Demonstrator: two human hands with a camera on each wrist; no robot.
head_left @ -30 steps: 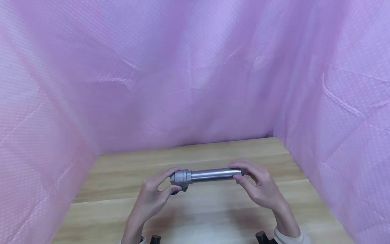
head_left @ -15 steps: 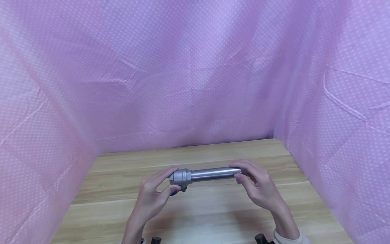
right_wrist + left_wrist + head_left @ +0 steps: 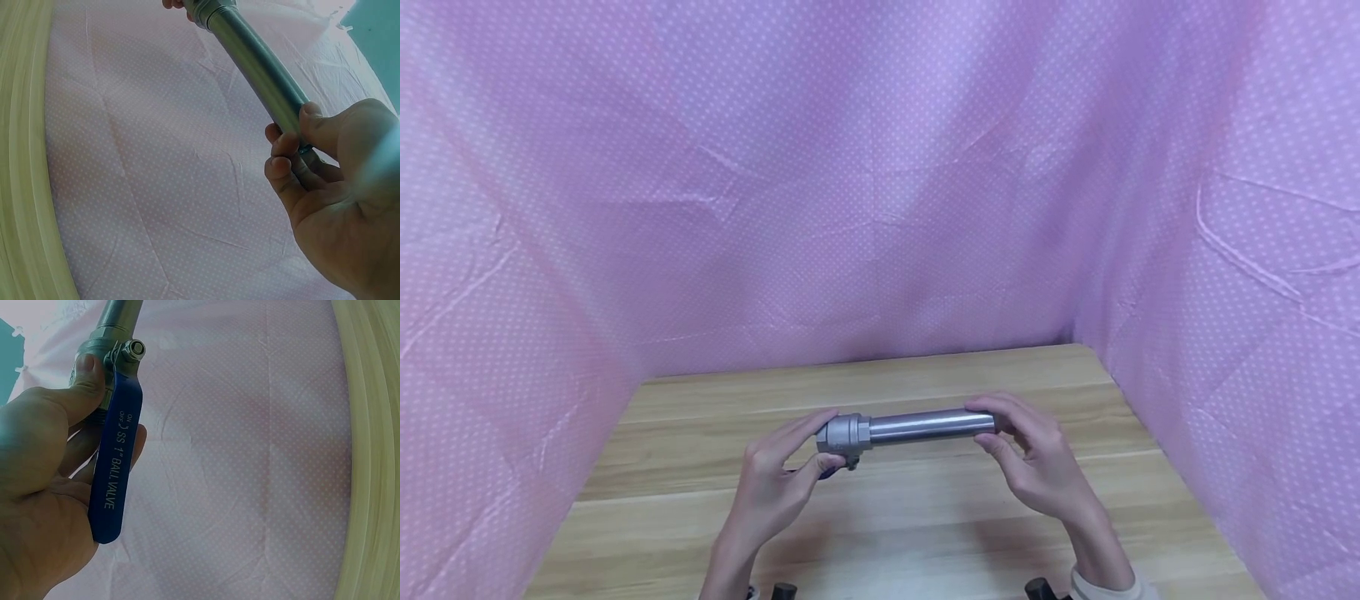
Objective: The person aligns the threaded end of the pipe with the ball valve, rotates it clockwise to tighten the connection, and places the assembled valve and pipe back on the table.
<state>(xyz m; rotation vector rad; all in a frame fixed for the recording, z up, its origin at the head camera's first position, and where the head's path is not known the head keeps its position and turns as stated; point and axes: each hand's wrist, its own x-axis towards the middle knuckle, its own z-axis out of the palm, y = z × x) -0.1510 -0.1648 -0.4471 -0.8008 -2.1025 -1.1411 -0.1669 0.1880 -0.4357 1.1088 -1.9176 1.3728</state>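
Observation:
My left hand [image 3: 777, 479] grips a metal ball valve [image 3: 844, 434], thumb on the near side and fingers over the far side. The valve's blue lever [image 3: 117, 462], marked "SS 1" BALL VALVE", lies along the palm in the left wrist view. A shiny metal pipe [image 3: 921, 427] runs rightward from the valve, its left end at the hex collar. At the pipe's free end, my right hand [image 3: 1037, 462] pinches it between thumb and fingers. Valve and pipe are held level, in line, above the wooden table [image 3: 895, 517].
Pink dotted sheeting [image 3: 872, 208] walls the table at the back and both sides. Two dark round-ended objects, a left one [image 3: 784, 591] and a right one [image 3: 1039, 588], poke in at the bottom edge near the wrists.
The right thumb has shifted slightly on the pipe's end. The blue lever shows a little more behind the left thumb; valve and pipe stay almost in place.

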